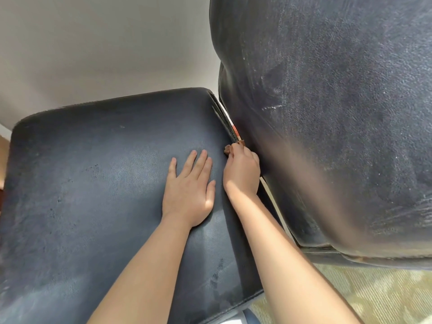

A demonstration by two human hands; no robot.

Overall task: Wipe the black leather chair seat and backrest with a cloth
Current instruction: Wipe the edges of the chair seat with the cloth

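The black leather seat [93, 195] fills the lower left of the head view, dusty and scuffed. The black backrest [339, 125] rises on the right, streaked with pale wipe marks. My left hand [189, 188] lies flat on the seat, fingers straight and spread. My right hand [243, 171] grips a small brown cloth [230, 148] at the crease where seat meets backrest. Only a bit of the cloth shows past the fingers.
A pale wall [105, 47] stands behind the seat's far edge. Light patterned carpet [374, 298] shows at the lower right under the backrest. A narrow gap [224, 111] runs between seat and backrest.
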